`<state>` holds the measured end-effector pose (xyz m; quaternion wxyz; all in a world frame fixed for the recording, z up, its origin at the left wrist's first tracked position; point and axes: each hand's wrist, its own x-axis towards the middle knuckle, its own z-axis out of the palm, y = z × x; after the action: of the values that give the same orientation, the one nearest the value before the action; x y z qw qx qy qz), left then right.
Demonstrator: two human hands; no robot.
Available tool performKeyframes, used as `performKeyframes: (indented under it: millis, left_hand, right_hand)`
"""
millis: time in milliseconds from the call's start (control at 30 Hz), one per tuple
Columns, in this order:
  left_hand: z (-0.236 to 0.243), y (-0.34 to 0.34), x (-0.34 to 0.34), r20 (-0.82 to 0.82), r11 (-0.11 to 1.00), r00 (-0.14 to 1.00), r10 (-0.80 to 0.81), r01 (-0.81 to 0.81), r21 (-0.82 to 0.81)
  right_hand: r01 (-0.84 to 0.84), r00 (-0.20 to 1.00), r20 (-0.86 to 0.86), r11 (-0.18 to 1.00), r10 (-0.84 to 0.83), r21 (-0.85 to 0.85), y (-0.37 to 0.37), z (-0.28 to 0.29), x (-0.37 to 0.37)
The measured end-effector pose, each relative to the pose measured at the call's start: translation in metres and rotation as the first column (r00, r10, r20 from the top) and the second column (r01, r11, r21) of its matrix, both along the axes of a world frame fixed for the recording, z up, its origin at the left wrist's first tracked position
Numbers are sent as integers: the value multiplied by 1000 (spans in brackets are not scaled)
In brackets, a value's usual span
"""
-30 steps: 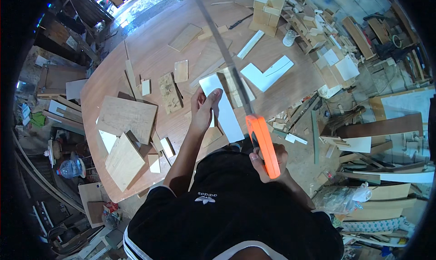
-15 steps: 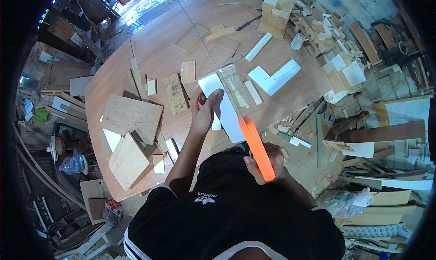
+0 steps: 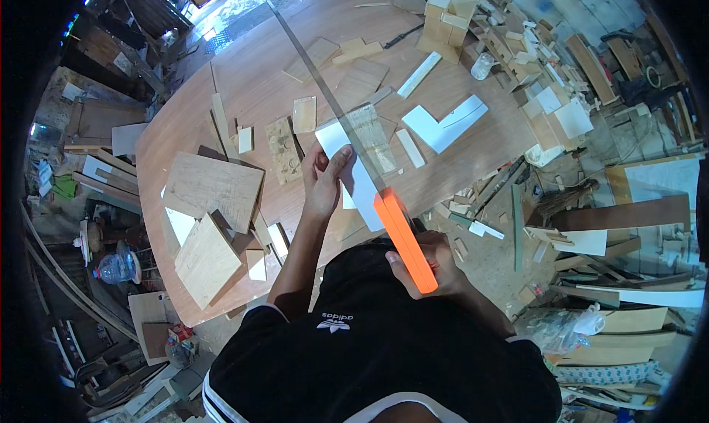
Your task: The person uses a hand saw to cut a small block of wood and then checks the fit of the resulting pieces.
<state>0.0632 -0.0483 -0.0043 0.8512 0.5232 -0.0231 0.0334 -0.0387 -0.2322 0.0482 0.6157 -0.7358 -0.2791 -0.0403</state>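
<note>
My right hand (image 3: pixel 437 264) is closed round the orange handle of a handsaw (image 3: pixel 405 238). The long thin blade stretches away from me, up and to the left across the table. My left hand (image 3: pixel 323 183) grips a narrow white board (image 3: pixel 360 185) by its left edge, thumb on top and fingers mostly hidden beneath. The blade passes along the board's right side; whether the teeth touch it I cannot tell. Just right of the blade lies a rough wooden block (image 3: pixel 375 139). An L-shaped white board (image 3: pixel 444 128) rests farther right.
The wooden table (image 3: pixel 199 105) carries scattered offcuts and a large brown panel (image 3: pixel 214 190) at left, with a pale board (image 3: pixel 208 260) by its near edge. A box-like wooden piece (image 3: pixel 446 24) and piled scraps stand at far right. A clear jug (image 3: pixel 118 266) sits left of the table.
The saw and my right hand have shifted slightly left, and the blade has tilted to show more of its flat side. My left hand and the white board have moved a little left.
</note>
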Motion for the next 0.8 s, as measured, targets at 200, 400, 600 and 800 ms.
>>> performKeyframes:
  millis: [200,400,600,800]
  left_hand:
    - [3,1,-6,-30,999,999,12,-13,-45]
    - [0,-3,-5,-101,988,992,80,-92,-120]
    - [-1,16,1,-76,992,994,78,-85,-92]
    - [20,14,1,-18,997,997,76,-76,24]
  right_hand:
    - [-15,995,-103,1000,16,9,5,14,-3]
    - [33,993,-118,999,-28,35,13,18,-8]
    - [16,997,-78,999,-18,-27,6,15,-15]
    - [14,1000,13,997,-15,76,2,14,-19]
